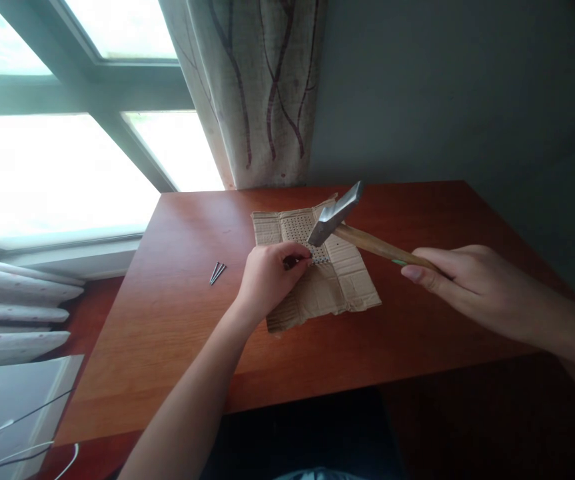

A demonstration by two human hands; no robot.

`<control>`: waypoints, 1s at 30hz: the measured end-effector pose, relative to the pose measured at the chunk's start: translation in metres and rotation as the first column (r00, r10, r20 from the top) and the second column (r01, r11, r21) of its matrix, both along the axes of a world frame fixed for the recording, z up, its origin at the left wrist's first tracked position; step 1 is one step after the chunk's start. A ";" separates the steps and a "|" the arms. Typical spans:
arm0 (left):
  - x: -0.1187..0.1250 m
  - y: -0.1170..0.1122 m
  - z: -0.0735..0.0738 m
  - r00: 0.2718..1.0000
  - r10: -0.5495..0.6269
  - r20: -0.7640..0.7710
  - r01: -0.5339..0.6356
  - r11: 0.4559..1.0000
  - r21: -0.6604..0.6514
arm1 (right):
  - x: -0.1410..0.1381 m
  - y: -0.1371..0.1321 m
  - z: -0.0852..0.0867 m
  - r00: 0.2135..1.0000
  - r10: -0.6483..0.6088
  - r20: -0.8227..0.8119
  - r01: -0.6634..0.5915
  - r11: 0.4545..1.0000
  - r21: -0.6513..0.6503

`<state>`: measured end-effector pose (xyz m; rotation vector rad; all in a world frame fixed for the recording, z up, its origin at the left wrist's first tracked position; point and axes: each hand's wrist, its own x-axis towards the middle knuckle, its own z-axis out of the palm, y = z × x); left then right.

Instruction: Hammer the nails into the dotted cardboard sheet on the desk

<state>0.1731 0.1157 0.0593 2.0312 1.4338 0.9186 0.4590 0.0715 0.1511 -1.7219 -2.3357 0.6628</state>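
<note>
My right hand point(460, 277) is wrapped round the wooden handle of a hammer point(387, 247). Its metal head is raised at a slant just above my left fingertips. Thumb and forefinger of my left hand point(274, 267) are pinched together over a perforated board point(300, 227), on what looks like a nail; little of it shows. This dotted board lies on a creased piece of brown cardboard point(312, 297). Left of my left hand, several loose nails point(217, 272) lie side by side on the tabletop.
The reddish-brown wooden table point(177, 333) stands against a grey wall and a window point(32, 173). A patterned curtain point(267, 87) hangs at its back edge. Cables point(22, 417) run past the lower left, beside a white panel.
</note>
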 end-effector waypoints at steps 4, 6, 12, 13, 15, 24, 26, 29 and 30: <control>0.000 0.000 0.000 1.000 -0.002 -0.002 0.002 1.000 -0.003 | -0.001 -0.002 -0.002 1.000 -0.001 -0.009 0.001 1.000 0.019; 0.000 0.001 -0.001 1.000 -0.004 0.006 0.004 1.000 -0.006 | -0.003 -0.003 -0.004 1.000 -0.008 -0.008 0.008 1.000 0.011; 0.000 0.001 -0.001 0.999 -0.002 -0.044 0.001 1.000 -0.010 | -0.006 -0.003 -0.008 1.000 0.000 -0.002 0.000 0.997 -0.078; 0.000 0.001 -0.001 0.999 -0.002 -0.045 0.002 1.000 -0.011 | -0.005 -0.003 -0.007 1.000 0.001 -0.002 -0.001 0.997 -0.072; 0.001 0.001 0.000 0.999 -0.007 -0.037 0.006 1.000 -0.007 | -0.003 -0.004 -0.006 1.000 -0.001 -0.004 0.000 0.999 -0.046; -0.004 -0.005 0.007 0.984 -0.031 -0.173 0.049 0.994 0.096 | -0.001 -0.005 -0.010 1.000 -0.028 0.012 0.028 0.999 -0.041; -0.005 -0.007 0.006 0.977 -0.040 -0.208 0.072 0.986 0.150 | -0.002 -0.006 -0.011 1.000 -0.028 0.011 0.029 0.999 -0.042; -0.005 -0.006 0.001 0.969 -0.096 -0.229 0.142 0.970 0.196 | -0.002 -0.006 -0.009 1.000 -0.027 0.012 0.027 0.999 -0.037; -0.005 -0.006 0.000 0.967 -0.106 -0.230 0.154 0.968 0.199 | -0.002 -0.006 -0.008 1.000 -0.026 0.014 0.026 0.999 -0.034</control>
